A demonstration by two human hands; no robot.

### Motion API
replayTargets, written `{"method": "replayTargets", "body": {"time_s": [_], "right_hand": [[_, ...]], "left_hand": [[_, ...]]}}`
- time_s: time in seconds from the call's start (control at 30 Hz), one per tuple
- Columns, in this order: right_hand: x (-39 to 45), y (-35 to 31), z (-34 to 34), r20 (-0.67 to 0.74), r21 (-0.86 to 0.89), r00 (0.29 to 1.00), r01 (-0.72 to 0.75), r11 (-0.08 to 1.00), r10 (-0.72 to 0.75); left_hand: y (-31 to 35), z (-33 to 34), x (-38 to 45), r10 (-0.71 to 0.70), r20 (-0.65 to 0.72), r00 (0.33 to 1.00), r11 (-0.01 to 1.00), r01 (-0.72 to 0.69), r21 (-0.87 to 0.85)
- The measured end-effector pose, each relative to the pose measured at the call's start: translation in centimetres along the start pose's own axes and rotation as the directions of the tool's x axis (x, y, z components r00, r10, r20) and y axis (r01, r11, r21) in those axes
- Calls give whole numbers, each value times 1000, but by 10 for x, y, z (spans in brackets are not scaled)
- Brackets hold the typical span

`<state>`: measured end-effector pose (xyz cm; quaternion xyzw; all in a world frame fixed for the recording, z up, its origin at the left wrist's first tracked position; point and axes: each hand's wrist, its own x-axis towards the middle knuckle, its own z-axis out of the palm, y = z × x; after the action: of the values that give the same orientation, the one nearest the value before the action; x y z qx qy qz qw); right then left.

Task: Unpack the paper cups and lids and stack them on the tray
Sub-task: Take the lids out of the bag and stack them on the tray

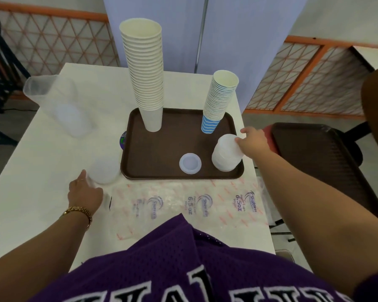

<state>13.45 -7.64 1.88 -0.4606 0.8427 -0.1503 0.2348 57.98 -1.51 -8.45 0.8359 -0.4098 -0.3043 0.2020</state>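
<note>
1. Wrappers [194, 205], printed and emptied, lie flat along the worktop's [31, 171] near edge.
2. Left hand [84, 190] touches a blurred lid stack [104, 170] beside the tray [162, 149]; its grip is unclear.
3. Right hand [252, 142] grips the lid pile [226, 153] in the tray's near-right corner, beside a single lid [190, 163].
4. White cups [146, 77] and blue cups [218, 103] stand stacked farther back on the tray.

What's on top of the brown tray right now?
On the tray: white cups, blue cups, a loose lid, and a lid stack touched by the right hand. Tray beneath them is hidden.
</note>
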Motion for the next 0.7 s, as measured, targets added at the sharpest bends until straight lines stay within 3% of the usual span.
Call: {"method": "replayTargets", "body": {"time_s": [0.1, 0.23, 0.37, 0.7], "right_hand": [[-7, -8, 2, 140, -118, 977, 180, 977, -163], [-14, -14, 7, 366, -353, 908, 338, 872, -204], [-11, -18, 12, 353, -469, 906, 389, 793, -236], [-10, -23, 14, 359, -527, 906, 393, 753, -222]], "left_hand": [[1, 1, -2, -6, -7, 1000, 1000, 6, -4], [2, 3, -2, -6, -9, 1000, 1000, 6, -16], [1, 4, 0, -6, -9, 1000, 1000, 6, -22], [-3, 4, 4, 50, 23, 998, 999, -50, -22]]}}
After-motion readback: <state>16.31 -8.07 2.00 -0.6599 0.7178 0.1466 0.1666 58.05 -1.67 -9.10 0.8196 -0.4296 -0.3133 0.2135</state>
